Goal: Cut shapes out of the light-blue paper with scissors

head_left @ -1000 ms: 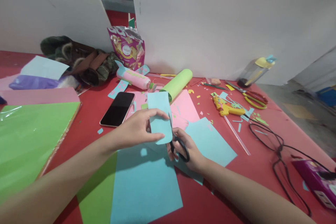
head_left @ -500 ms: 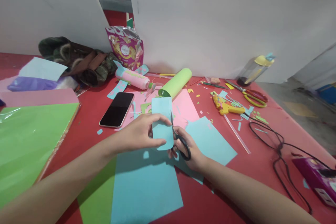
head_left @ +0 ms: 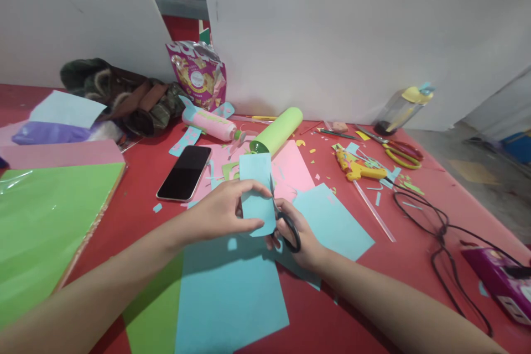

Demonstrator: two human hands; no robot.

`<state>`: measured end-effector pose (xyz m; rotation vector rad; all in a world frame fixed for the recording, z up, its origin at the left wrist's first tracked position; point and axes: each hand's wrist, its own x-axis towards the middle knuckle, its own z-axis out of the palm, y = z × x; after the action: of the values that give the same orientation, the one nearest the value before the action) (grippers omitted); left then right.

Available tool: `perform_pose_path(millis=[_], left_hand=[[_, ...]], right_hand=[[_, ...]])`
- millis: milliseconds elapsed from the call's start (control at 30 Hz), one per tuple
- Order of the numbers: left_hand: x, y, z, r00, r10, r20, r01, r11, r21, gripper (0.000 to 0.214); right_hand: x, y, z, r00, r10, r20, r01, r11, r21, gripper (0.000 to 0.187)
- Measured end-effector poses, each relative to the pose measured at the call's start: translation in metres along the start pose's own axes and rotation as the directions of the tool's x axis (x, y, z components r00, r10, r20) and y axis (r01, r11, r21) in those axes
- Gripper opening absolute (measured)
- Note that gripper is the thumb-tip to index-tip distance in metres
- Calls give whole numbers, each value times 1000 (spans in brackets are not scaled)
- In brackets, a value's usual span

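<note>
My left hand point(head_left: 219, 211) pinches a small light-blue paper piece point(head_left: 256, 185) and holds it upright above the red table point(head_left: 136, 199). My right hand point(head_left: 299, 237) grips black-handled scissors point(head_left: 285, 225), whose blades run up along the right edge of that piece. Beneath both hands lies a large light-blue sheet point(head_left: 230, 293) over a green sheet point(head_left: 151, 310). A second blue sheet point(head_left: 332, 221) and a pink sheet point(head_left: 292, 168) lie just behind my right hand.
A black phone point(head_left: 185, 172), a green paper roll point(head_left: 277, 130), a pink bottle point(head_left: 209, 123) and a snack bag point(head_left: 198, 73) sit behind. A yellow glue gun point(head_left: 357, 168), red-and-yellow scissors point(head_left: 396, 152), a black cable point(head_left: 440, 235) and a purple box point(head_left: 500, 282) lie right. Green and pink sheets point(head_left: 45, 204) lie left.
The blue piece has been turned slightly and lowered in my left hand, and the scissors have shifted a little right along its edge. Everything else on the table is still.
</note>
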<state>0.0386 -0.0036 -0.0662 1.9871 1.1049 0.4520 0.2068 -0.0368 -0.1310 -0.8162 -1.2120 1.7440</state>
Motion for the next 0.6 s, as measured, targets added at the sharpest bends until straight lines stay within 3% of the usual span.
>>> perform_pose_path(millis=[600], left_hand=[[1,-2,1,1000,-13,-1,13,1000,15,32]], right_hand=[[-1,0,3,997,55,-54,-52,997,54,45]])
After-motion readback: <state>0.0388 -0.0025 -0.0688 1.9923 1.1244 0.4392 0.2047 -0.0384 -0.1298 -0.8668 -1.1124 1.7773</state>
